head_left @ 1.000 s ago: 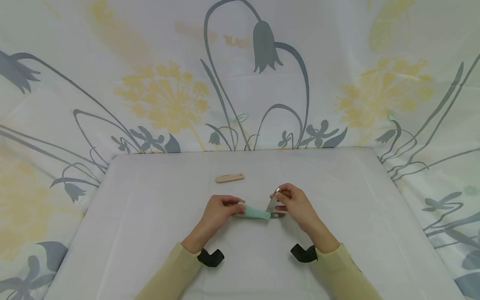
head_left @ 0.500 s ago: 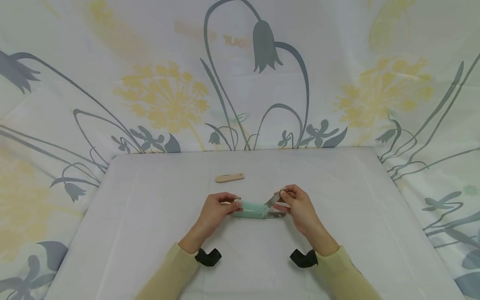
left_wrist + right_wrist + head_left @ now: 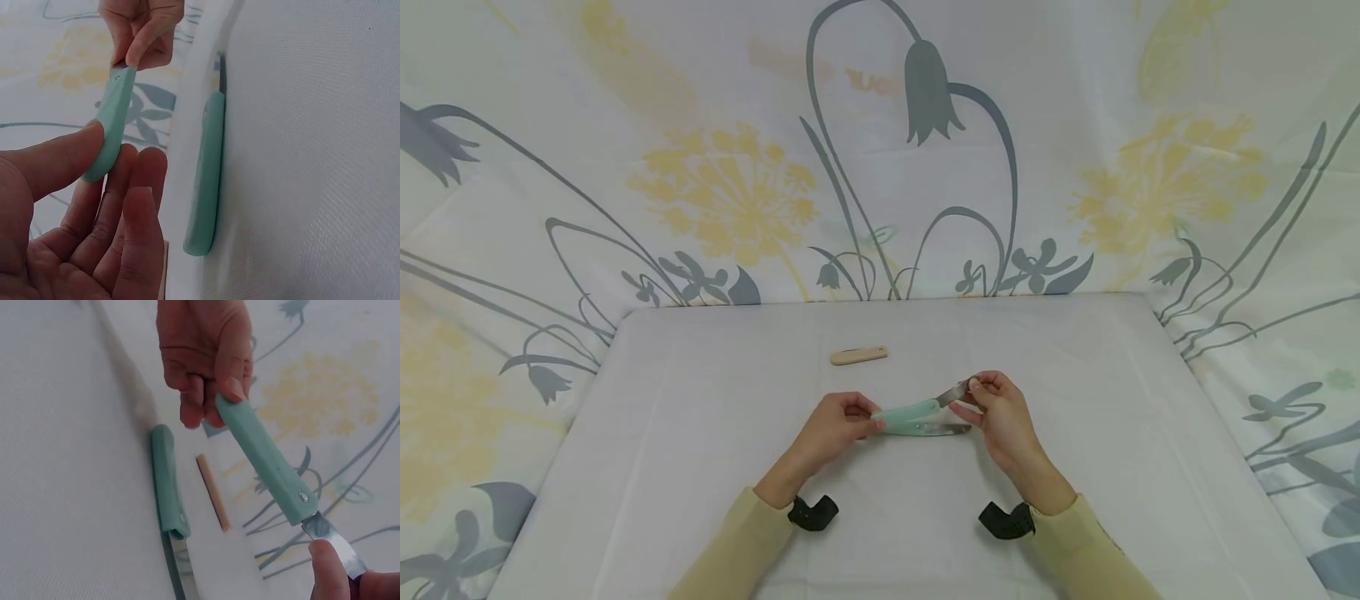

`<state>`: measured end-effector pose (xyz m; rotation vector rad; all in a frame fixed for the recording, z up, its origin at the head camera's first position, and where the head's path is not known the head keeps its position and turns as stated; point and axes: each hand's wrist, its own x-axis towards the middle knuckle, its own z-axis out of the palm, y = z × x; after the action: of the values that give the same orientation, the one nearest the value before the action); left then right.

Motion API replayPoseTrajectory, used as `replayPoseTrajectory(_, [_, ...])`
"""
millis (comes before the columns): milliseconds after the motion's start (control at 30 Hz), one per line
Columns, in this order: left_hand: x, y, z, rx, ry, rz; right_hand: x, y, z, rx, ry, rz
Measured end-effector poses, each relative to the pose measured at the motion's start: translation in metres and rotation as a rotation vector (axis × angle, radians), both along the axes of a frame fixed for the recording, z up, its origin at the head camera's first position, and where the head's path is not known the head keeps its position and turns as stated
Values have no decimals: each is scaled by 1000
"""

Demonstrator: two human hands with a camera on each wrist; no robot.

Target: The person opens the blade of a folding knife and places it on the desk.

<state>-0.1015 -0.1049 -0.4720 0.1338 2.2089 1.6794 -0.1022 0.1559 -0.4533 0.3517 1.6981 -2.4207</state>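
Observation:
A mint-green folding knife is held just above the white table. My left hand pinches the butt of its handle between thumb and fingers. My right hand pinches the tip of its steel blade, which is swung out almost in line with the handle. A second mint-green knife lies flat on the table right under it, blade out to the right.
A closed pale wooden folding knife lies farther back on the table, seen also in the right wrist view as a wooden knife. A flower-printed cloth hangs behind and at both sides. Black straps sit at both wrists.
The blade has swung from nearly upright to almost in line with the handle. The held knife has risen a little, so the second knife beneath it shows.

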Motion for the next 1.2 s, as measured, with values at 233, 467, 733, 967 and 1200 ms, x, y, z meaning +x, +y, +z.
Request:
replayPoseTrajectory(233, [2, 3, -2, 0, -10, -45, -2, 1, -2, -59, -13, -35])
replayPoseTrajectory(467, [0, 3, -2, -30, 26, -25, -3, 5, -2, -59, -1, -3])
replayPoseTrajectory(733, [-8, -2, -1, -125, 100, 63, -5, 16, -9, 191, 33, 68])
replayPoseTrajectory(967, [-16, -4, -8, -277, 196, 73, -7, 22, -20, 518, 56, 167])
replayPoseTrajectory(1200, [-18, -4, -11, -333, 204, 78, -8, 22, -27, 839, 122, 239])
